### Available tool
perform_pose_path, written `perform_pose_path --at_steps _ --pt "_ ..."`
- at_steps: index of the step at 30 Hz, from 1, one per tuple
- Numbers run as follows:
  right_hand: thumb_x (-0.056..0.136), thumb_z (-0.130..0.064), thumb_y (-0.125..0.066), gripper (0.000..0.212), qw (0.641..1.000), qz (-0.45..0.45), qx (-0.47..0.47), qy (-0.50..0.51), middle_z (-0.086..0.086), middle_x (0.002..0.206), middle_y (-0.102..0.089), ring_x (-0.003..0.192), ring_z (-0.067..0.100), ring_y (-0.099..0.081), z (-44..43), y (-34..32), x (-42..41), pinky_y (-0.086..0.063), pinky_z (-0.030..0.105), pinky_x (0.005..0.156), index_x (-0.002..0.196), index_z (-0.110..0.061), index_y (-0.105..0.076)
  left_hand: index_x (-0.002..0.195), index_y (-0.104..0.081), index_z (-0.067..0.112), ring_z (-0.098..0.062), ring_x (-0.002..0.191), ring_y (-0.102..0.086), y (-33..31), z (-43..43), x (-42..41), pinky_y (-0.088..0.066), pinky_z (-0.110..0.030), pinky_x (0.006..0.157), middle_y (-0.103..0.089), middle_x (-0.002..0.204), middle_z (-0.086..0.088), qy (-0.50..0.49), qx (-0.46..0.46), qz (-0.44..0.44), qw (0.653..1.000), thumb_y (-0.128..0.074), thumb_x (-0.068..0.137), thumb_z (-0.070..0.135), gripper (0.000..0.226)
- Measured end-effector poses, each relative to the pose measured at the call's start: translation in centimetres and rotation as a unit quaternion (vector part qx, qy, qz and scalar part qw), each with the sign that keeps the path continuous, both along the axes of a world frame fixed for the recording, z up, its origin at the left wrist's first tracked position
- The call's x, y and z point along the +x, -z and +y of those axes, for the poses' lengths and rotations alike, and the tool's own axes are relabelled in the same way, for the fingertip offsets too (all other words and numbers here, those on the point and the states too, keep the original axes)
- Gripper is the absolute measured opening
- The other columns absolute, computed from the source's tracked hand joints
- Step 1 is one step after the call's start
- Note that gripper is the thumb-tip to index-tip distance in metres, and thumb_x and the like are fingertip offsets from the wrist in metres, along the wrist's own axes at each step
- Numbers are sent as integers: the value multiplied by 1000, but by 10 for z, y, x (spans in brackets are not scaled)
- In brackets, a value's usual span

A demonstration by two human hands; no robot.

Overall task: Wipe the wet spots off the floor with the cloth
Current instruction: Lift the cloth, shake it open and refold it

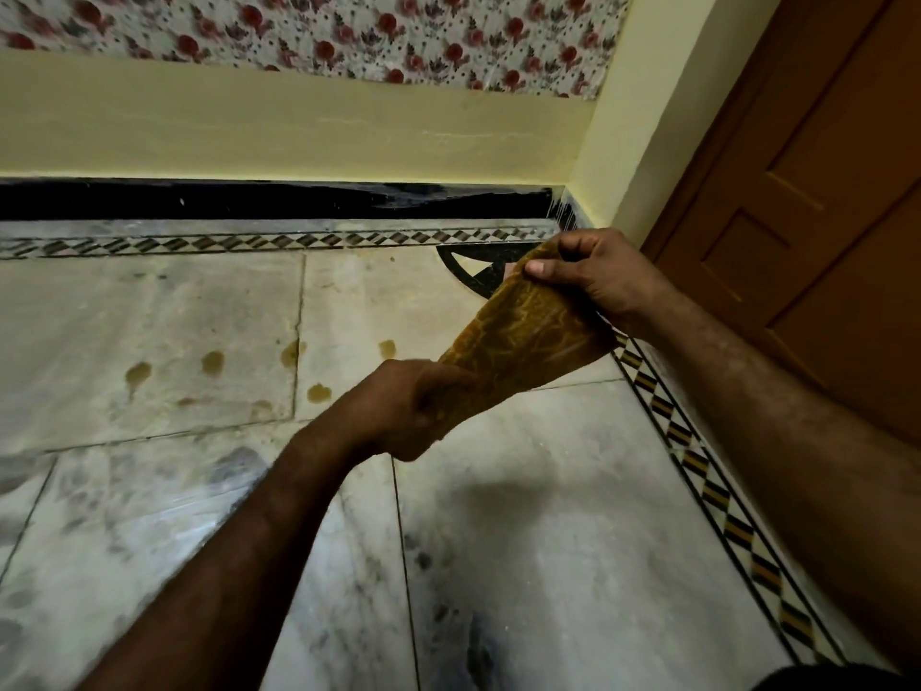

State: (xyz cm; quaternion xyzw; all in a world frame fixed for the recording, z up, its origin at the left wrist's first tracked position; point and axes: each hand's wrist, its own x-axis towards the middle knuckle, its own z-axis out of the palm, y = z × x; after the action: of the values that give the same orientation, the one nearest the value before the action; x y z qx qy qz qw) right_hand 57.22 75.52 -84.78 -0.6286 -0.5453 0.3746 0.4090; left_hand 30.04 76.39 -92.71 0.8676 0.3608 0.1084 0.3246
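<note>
Cloth: I hold the cloth [518, 336] stretched in the air, off the floor [548, 516], probably to straighten it for wiping.
Left hand: my left hand [403, 408] is fisted round its lower end.
Right hand: my right hand [593, 276] pinches the upper corner.
Wet spots: the brownish wet spots [214, 362] lie beyond, unwiped.

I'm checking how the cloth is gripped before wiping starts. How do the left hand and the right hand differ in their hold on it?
The left hand is closed in a fist around the lower end of the mustard cloth; the right hand pinches the upper end between thumb and fingers. The left hand sits lower and nearer the brown wet spots; the right hand is higher, towards the wooden door. Both hold the cloth stretched above the floor.
</note>
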Motion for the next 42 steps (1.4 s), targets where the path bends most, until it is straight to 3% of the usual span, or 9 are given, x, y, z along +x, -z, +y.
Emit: perform_pose_path --at_steps 5,9,14,20,25,31,36,39,42 --pt "87 -21 -75 9 1000 17 -10 1 0 91 -78 85 14 -74 0 5 2 -62 29 74 95 -22 -79 125 -64 48 -19 112 -64 2 4 -3 -60 -43 91 -64 128 9 -68 -204 -122 969 -58 92 -4 62" --pt "74 -30 -79 30 998 59 -12 -30 7 110 -77 99 20 -74 -4 13 -7 -61 36 83 101 -17 -79 136 -60 26 -23 109 -70 11 7 -5 -59 -47 92 -66 130 -7 -100 -356 -246 896 -58 89 -15 62" --pt "75 -26 -77 21 988 61 -76 -119 1 98 -78 90 12 -73 -25 35 -44 -62 31 75 96 -23 -79 137 -57 9 -39 115 -65 16 9 -3 -57 -54 92 -62 130 -23 -175 -399 -322 841 -56 91 -13 52" --pt "83 -4 -79 30 990 -28 -42 -132 12 104 -78 97 28 -74 -47 58 -95 -61 38 84 112 -7 -77 106 -67 -5 -41 95 -70 14 1 0 -59 -61 81 -69 105 -26 -196 -450 -409 769 -40 90 7 33" --pt "72 -18 -91 43 979 -115 -36 -166 1 106 -66 89 24 -70 -51 61 -101 -62 34 69 112 -20 -75 99 -66 1 -36 79 -74 17 0 4 -62 -45 66 -73 88 -19 -235 -395 -365 810 -47 93 -4 21" --pt "82 -17 -79 69 961 -258 28 -95 -6 132 -50 107 11 -56 -59 92 -96 -56 32 86 138 -31 -42 100 -61 -14 -41 88 -72 19 -6 21 -61 -48 87 -67 98 -33 -275 -539 -439 664 -34 92 -7 30" --pt "82 -3 -54 49 979 -161 -58 -112 1 91 -76 66 12 -69 -84 119 -72 -59 30 60 119 -33 -66 101 -52 -12 -38 78 -62 32 -19 41 -62 -49 65 -58 92 -28 -302 -620 -379 617 -31 96 -7 22" --pt "77 -11 -51 52 987 -69 -113 -91 1 87 -78 73 20 -75 -101 138 -62 -59 38 60 97 -56 -69 87 -53 -4 -30 67 -63 51 -24 47 -62 -50 67 -57 75 -18 -301 -663 -306 613 -42 98 -3 16" --pt "89 0 -59 57 993 -54 -107 -18 -8 98 -78 81 5 -74 -98 153 -40 -57 19 66 99 -55 -71 102 -56 -4 -43 94 -67 58 -17 50 -60 -58 80 -62 106 -28 -280 -669 -284 628 -50 97 1 9"
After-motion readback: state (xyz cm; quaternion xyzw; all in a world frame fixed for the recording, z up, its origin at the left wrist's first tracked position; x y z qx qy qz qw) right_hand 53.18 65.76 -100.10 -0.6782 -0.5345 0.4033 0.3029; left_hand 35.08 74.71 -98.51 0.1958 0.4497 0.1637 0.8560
